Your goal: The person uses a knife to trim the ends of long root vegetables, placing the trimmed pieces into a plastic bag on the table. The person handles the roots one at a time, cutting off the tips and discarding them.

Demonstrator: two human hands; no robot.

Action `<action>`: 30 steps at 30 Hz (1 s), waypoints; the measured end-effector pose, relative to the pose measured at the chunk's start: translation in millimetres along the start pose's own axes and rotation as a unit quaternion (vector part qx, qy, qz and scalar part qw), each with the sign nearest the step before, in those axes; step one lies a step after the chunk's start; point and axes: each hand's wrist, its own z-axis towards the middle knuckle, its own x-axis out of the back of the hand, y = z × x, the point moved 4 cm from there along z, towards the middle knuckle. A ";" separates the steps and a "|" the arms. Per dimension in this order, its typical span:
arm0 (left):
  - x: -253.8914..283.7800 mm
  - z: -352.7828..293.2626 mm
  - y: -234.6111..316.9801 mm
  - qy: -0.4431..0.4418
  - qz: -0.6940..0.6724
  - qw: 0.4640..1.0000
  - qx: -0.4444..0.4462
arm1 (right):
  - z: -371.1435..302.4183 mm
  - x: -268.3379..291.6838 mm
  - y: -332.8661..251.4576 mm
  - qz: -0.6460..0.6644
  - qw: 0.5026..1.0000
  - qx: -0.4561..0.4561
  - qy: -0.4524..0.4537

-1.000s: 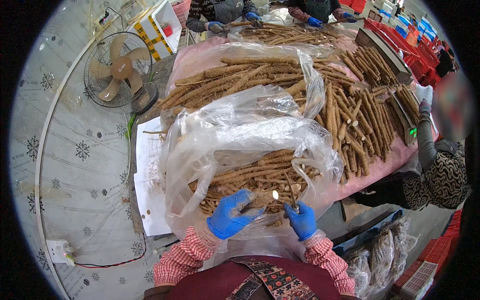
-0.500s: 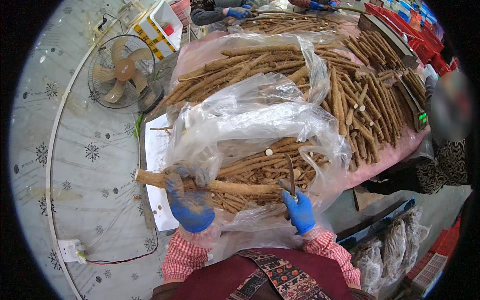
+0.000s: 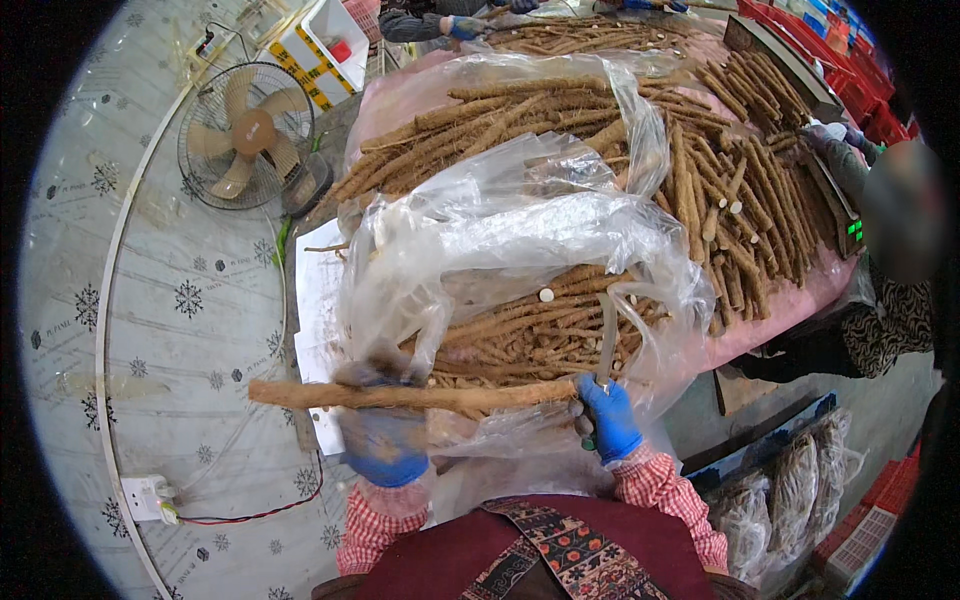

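A long, brown, hairy yam root (image 3: pixel 490 398) lies crosswise in front of me. My left hand (image 3: pixel 385 450), in a dirty blue glove and smeared by motion, is closed around its left part. At the root's right end my right hand (image 3: pixel 612 425), also gloved in blue, grips a knife (image 3: pixel 608 340) whose blade points up and away. The right hand's thumb side is at the root's tip; whether it touches is hard to make out. Beyond the hands, a clear plastic bag (image 3: pixel 530 235) lies open around a heap of thinner yam roots (image 3: pixel 530 335).
More yam roots (image 3: pixel 510 120) are piled on the pink-covered table (image 3: pixel 830 275). A fan (image 3: pixel 250 135) stands at the left, near a white sheet of paper (image 3: pixel 318 330). At the right are a scale with a green display (image 3: pixel 855 230) and a person's sleeve (image 3: pixel 845 160). Other gloved hands (image 3: pixel 465 27) work at the back.
The yam root has come nearer to me and turned, its far side now in front of the left palm. The knife has shifted slightly right. A person's arm now reaches in at the scale.
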 end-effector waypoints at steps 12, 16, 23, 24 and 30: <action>32.1 -53.6 -86.7 0.149 0.098 0.939 0.295 | -22.1 5.4 -4.0 -0.148 0.955 0.222 0.132; 23.8 -57.6 -92.8 0.161 0.038 0.952 0.256 | -35.8 -12.0 -5.8 -0.391 0.823 0.389 0.137; 42.4 -69.6 -108.1 0.180 0.011 0.949 0.260 | -28.3 -26.7 -0.1 -0.417 0.817 0.380 0.118; 43.8 -71.0 -109.0 0.194 0.015 0.945 0.264 | -29.5 -31.8 -1.9 -0.413 0.815 0.392 0.108; 42.5 -63.2 -91.7 0.111 0.030 0.969 0.219 | 27.1 8.1 41.2 -0.490 0.839 0.225 0.077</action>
